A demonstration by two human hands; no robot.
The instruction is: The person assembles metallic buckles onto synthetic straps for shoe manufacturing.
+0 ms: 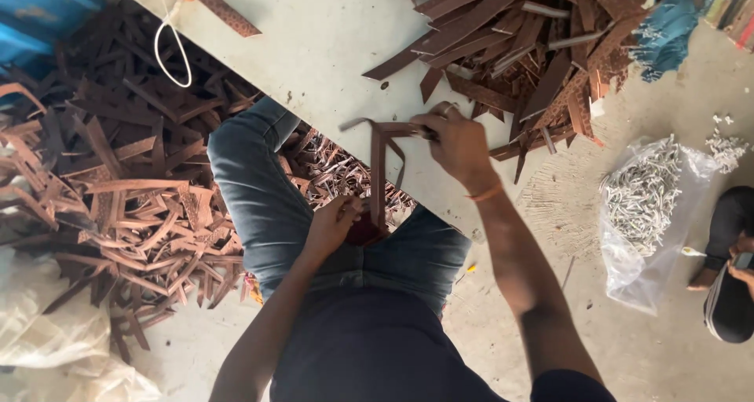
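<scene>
Strap (378, 178) of brown leather hangs between the two hands, running almost straight down from the right hand (459, 144) to the left hand (334, 223). The right hand is closed around the strap's upper end, just above the edge of the pale tabletop (314, 40), where the strap bends over and a short tail sticks out to the left. The left hand is curled shut on the lower end, low against the lap of the person's blue jeans (267, 198). So the strap sits directly between the hands, gripped at both ends and pulled fairly taut.

Just beyond the right hand, a pile of cut strips (526, 48) of the same brown leather lies on the tabletop. A much larger heap of strips (133, 198) covers the floor to the left of the knee, well apart from the hands. A white cord (169, 44) loops over the tabletop's far edge. To the right on the floor stands a clear bag of small metal pieces (644, 198), with another person's leg (726, 229) beside it.
</scene>
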